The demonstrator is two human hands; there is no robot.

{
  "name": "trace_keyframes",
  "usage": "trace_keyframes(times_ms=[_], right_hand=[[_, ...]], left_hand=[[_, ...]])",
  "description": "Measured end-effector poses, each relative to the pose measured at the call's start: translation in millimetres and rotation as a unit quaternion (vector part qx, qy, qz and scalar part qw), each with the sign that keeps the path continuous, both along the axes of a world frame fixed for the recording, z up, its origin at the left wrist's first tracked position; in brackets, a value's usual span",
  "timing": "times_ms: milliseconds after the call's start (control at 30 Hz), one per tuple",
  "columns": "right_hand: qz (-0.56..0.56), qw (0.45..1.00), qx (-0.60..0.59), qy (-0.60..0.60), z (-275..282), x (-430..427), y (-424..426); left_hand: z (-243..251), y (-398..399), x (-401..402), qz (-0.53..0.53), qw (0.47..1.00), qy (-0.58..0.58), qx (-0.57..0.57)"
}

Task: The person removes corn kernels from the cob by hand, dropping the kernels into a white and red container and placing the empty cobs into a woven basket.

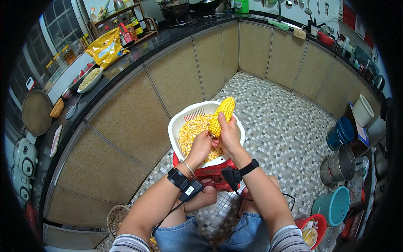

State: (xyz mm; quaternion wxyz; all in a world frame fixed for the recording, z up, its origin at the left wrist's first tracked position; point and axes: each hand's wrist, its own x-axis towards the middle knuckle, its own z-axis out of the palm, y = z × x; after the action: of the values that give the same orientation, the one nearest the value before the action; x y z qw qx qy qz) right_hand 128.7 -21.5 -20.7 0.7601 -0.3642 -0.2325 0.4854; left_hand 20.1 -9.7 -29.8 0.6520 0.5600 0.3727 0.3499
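My right hand (229,134) grips a yellow corn cob (224,113), its thumb along the near side. Rows of kernels cover most of the cob, which tilts up and away to the right. At the cob's lower end my left hand (201,146) is bent with its fingertips against it; whether they pinch a kernel is hidden. Beneath both hands is a white plastic colander basket (175,121) with slotted walls. Loose corn kernels (192,130) fill much of its bottom. The basket rests on a red stool (217,170) between my legs.
A woven basket (117,211) stands on the floor by my left elbow. To the right are blue buckets (338,134), a metal pot (337,165), a teal bucket (330,206) and a red bin (321,220). Cabinets (126,126) curve around the left. Cables hang from both wrists.
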Motion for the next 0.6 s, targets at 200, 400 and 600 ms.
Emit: trace_keyframes(times_ms=[200, 400, 600], right_hand=[[-0.014, 0.998, 0.018, 0.051, -14, 9, 7], [0.043, 0.997, 0.060, 0.033, -7, 11, 1], [0.077, 0.995, 0.043, 0.047, -4, 12, 0]], left_hand=[[6, 2, -6, 0.025, 0.980, 0.140, 0.143], [3, 4, -9, -0.025, 0.989, 0.058, 0.133], [8, 1, -8, -0.037, 0.995, 0.024, 0.089]])
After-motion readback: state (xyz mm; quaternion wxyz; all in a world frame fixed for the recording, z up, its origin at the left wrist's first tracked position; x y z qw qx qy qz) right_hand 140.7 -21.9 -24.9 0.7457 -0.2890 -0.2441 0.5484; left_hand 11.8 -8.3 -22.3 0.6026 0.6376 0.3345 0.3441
